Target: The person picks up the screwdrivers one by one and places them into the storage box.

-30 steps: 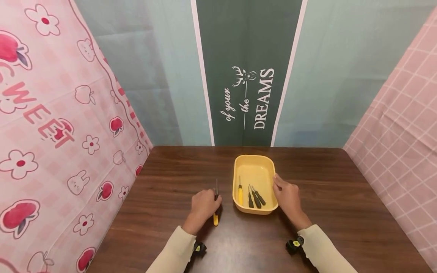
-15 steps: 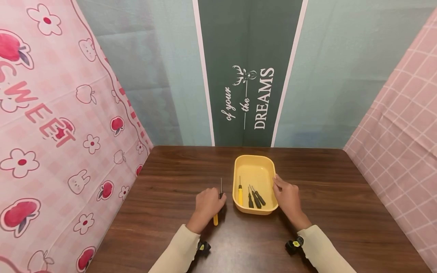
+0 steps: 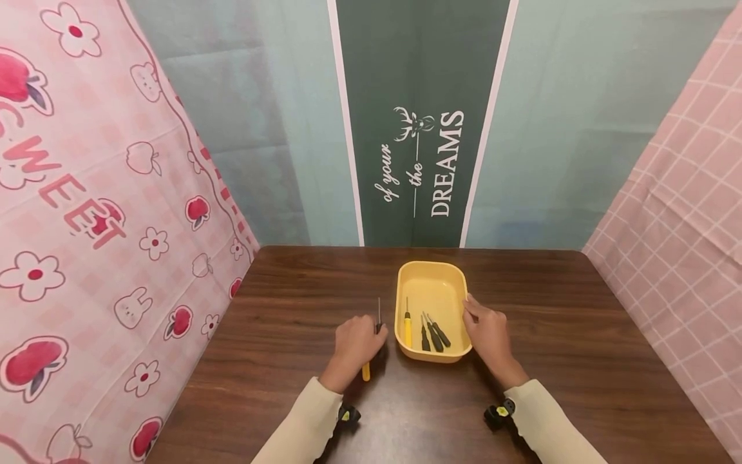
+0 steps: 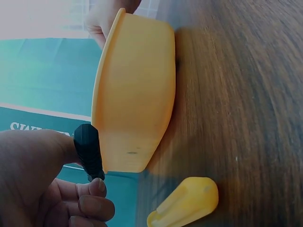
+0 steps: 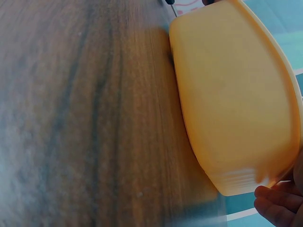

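My left hand [image 3: 356, 341] pinches a black-handled screwdriver [image 4: 87, 149] between thumb and index finger, its thin shaft pointing away from me in the head view. Below that hand, a yellow handle [image 3: 366, 372] lies on the table, its other end hidden by the hand. Just to the right stands a yellow plastic box [image 3: 431, 283]. Inside it lie a yellow-handled screwdriver [image 3: 408, 332] and three black-handled screwdrivers [image 3: 434, 338]. My right hand [image 3: 489, 330] grips the box's right rim; in the right wrist view its fingertips [image 5: 274, 210] show at the box's far lower corner.
The dark wood table [image 3: 278, 303] spreads around the box on all sides. A green and teal cloth [image 3: 417, 77] hangs behind its back edge. Pink printed cloth [image 3: 116, 258] hangs at the left, and pink checked cloth [image 3: 684, 212] at the right.
My left hand has moved right toward the box with the black-handled screwdriver, away from the yellow handle, which stays on the table. The right hand and the box keep their places.
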`<state>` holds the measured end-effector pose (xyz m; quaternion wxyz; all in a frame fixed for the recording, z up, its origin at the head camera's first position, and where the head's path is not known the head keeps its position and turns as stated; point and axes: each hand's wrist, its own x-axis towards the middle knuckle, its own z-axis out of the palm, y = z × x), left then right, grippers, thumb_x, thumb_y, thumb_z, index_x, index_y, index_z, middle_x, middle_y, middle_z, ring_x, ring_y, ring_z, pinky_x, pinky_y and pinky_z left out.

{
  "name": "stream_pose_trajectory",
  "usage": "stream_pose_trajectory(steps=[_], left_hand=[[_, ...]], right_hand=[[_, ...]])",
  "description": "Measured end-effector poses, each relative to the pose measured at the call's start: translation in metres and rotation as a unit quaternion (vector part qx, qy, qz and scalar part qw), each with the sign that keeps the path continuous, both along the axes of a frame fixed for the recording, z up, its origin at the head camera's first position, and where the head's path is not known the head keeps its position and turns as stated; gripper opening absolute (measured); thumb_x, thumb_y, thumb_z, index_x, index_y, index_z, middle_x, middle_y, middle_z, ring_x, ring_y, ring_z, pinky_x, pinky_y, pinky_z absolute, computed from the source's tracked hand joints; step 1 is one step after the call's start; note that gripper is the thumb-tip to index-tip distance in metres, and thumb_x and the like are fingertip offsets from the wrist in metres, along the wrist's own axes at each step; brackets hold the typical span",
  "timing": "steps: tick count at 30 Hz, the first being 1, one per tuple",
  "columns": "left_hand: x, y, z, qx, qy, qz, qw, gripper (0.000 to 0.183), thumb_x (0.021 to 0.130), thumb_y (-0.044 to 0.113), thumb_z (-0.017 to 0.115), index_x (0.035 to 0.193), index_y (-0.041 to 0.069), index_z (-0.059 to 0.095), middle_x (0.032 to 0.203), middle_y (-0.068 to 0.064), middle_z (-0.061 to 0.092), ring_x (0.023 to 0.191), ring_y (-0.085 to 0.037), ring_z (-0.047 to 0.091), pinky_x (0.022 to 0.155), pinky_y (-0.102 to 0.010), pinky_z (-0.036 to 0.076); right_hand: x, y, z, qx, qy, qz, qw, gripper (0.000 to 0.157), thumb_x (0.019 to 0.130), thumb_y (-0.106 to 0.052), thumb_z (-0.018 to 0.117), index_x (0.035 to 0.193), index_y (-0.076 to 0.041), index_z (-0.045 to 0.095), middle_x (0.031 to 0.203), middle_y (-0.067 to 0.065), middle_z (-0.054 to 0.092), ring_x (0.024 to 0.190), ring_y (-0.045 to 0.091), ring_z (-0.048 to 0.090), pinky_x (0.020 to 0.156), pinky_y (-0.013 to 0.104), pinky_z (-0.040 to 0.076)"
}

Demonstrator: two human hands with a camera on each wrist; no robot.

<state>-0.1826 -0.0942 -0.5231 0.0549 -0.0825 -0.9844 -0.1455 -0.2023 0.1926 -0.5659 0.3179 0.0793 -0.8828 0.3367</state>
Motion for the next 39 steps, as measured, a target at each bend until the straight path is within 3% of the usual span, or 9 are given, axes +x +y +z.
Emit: stream_pose_trajectory(steps=[26,39], left_hand=[[-0.005,0.008,0.008,0.02,-0.005,-0.007,0.9998,0.043,0.097,0.039,0.06,0.061,0.017,0.05,0.05,0.006,0.041,0.045,-0.012,0.043,0.044,-0.028,0.033],[-0.006,0.013,0.014,0.022,0.012,-0.013,0.9996,0.043,0.097,0.039,0.062,0.062,0.018,0.049,0.052,0.005,0.041,0.046,-0.013,0.043,0.046,-0.029,0.035]], right_hand=[[-0.001,0.0,0.002,0.009,0.002,-0.003,1.0,0.021,0.086,0.001,0.073,0.107,0.004,0.076,0.115,0.018,0.071,0.097,0.039,0.07,0.062,0.051,0.056],[-0.002,0.0,0.003,0.006,0.0,-0.003,1.0,0.021,0.087,0.001,0.073,0.108,0.004,0.076,0.115,0.018,0.07,0.098,0.039,0.07,0.062,0.05,0.056]])
